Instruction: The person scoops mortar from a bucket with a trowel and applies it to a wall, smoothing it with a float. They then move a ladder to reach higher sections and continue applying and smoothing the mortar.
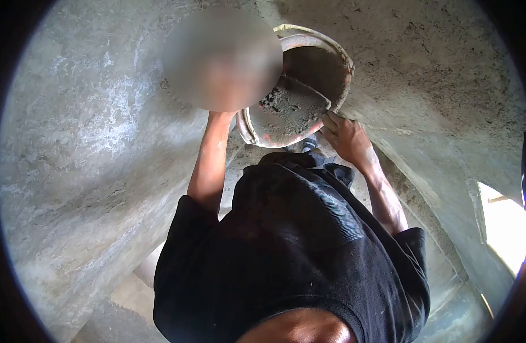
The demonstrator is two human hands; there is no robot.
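Observation:
A round bucket (342,86) with a pale, mortar-smeared rim is tilted in front of my body. Wet grey mortar (289,111) lies inside it, rough and crumbly near its left side. My right hand (349,137) has its fingers closed at the bucket's near right rim. A thin pale line runs across the mortar toward those fingers. My left forearm (213,151) reaches up on the bucket's left side. A round blur covers my left hand (224,91), hiding its fingers and anything in them.
A rough grey plastered wall (91,131) rises on the left. Another rough cement surface (434,74) spreads behind and right of the bucket. A bright opening (506,226) shows at the far right. Below the bucket, part of a foot (310,143) is visible.

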